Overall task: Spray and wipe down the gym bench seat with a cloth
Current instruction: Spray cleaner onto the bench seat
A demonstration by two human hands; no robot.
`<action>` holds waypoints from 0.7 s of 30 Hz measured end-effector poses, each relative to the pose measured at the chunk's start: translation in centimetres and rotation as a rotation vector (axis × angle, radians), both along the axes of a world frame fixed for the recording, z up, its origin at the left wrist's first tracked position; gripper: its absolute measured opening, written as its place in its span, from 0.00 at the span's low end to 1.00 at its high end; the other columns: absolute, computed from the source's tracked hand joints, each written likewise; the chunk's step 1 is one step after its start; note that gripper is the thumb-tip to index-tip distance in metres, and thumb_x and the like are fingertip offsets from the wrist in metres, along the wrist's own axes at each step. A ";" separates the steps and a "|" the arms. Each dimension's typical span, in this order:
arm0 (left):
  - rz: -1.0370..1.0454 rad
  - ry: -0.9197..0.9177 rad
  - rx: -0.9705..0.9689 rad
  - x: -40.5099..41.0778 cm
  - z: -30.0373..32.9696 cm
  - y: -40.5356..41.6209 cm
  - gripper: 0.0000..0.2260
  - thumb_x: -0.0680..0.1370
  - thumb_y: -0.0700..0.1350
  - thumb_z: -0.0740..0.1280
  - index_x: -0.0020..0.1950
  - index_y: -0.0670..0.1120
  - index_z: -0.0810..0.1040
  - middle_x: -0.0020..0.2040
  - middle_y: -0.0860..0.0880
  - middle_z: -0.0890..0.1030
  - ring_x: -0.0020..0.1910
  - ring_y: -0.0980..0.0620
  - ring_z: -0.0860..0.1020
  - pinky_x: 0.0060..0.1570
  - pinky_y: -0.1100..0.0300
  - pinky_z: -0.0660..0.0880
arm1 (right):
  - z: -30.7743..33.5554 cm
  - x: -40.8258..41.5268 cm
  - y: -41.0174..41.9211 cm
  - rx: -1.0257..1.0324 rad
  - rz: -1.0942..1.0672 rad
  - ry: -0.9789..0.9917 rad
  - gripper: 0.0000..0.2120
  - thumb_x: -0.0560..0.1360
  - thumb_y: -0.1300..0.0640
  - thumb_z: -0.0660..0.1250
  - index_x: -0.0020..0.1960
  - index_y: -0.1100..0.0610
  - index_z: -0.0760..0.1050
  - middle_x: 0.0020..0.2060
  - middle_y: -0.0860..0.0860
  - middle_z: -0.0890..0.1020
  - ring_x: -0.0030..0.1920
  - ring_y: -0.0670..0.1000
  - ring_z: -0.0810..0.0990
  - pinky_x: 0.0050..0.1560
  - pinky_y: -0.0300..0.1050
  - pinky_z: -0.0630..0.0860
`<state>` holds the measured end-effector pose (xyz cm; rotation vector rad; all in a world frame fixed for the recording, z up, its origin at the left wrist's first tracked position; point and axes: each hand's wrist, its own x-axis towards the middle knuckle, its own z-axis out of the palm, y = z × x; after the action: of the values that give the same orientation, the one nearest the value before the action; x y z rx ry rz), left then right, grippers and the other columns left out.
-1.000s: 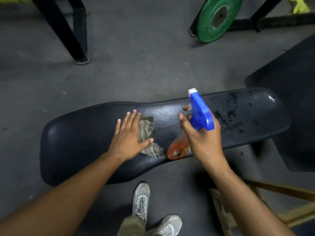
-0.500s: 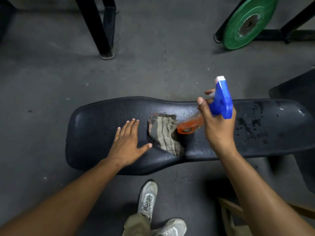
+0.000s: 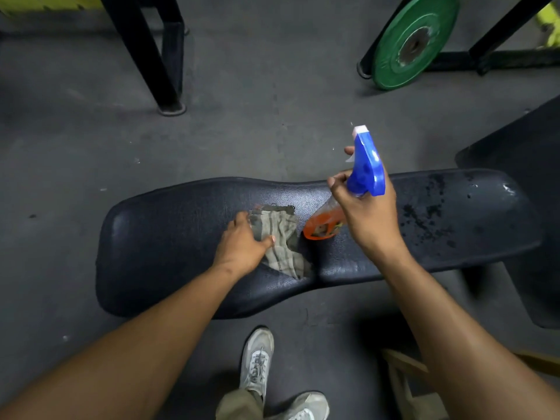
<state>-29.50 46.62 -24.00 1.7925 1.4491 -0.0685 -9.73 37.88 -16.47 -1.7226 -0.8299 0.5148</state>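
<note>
**Sprayed at one end, wiping about to begin**

Head view: the surface (image 3: 169,247) carries wet spots toward its right end; the rest looks dry, so wiping is probably still ahead. The left hand (image 3: 242,248) grips the striped cloth (image 3: 280,241) mid-surface. The right hand (image 3: 368,216) clasps the bottle (image 3: 365,168), blue trigger up, above the surface.
</note>
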 end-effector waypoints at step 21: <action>0.466 -0.433 -0.293 -2.2 0.6 -4.3 0.25 0.72 0.37 0.72 0.68 0.46 0.74 0.51 0.45 0.86 0.50 0.46 0.84 0.58 0.44 0.80 | -1.3 0.2 -3.4 -0.056 0.035 0.074 0.45 0.67 0.48 0.82 0.78 0.47 0.63 0.66 0.43 0.77 0.67 0.44 0.77 0.70 0.46 0.73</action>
<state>-31.73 42.30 -23.42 1.1161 1.4118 0.3124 -9.55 34.48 -17.78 -1.7323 -0.8003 0.6272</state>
